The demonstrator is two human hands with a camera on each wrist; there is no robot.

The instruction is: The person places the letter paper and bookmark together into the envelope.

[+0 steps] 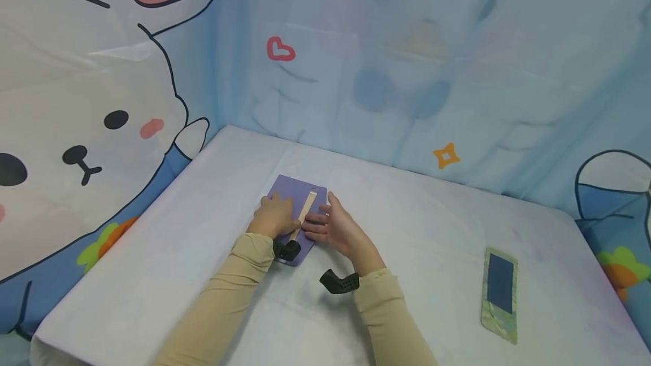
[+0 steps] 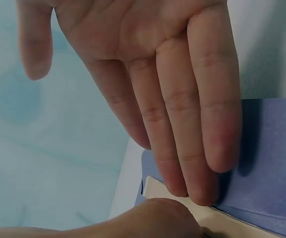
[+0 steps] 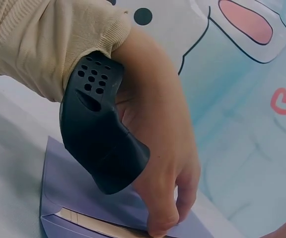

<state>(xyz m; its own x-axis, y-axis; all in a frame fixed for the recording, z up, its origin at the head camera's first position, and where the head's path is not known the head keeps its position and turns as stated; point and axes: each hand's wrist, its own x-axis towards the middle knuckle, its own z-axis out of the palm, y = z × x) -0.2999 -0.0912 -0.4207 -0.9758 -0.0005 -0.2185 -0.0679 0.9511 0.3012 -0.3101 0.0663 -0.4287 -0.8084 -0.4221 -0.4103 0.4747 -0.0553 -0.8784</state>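
Note:
A flat purple envelope-like piece (image 1: 288, 186) lies on the white table, with a narrow cream strip (image 1: 307, 207) running lengthwise along it. My left hand (image 1: 273, 216) rests palm down on its left part, fingers spread over the purple surface. In the right wrist view, the thumb of that left hand (image 3: 160, 148) presses at the cream strip (image 3: 101, 225). From the other side comes my right hand (image 1: 346, 233), held on edge with its palm towards the left hand. Its straight fingers (image 2: 178, 109) reach to the strip in the left wrist view, the thumb held apart.
A flat green-edged piece with a dark blue rectangle (image 1: 500, 284) lies on the table at the right. Black camera mounts (image 1: 339, 282) sit on both wrists. A light blue printed curtain (image 1: 325, 100) hangs behind the table (image 1: 417, 213).

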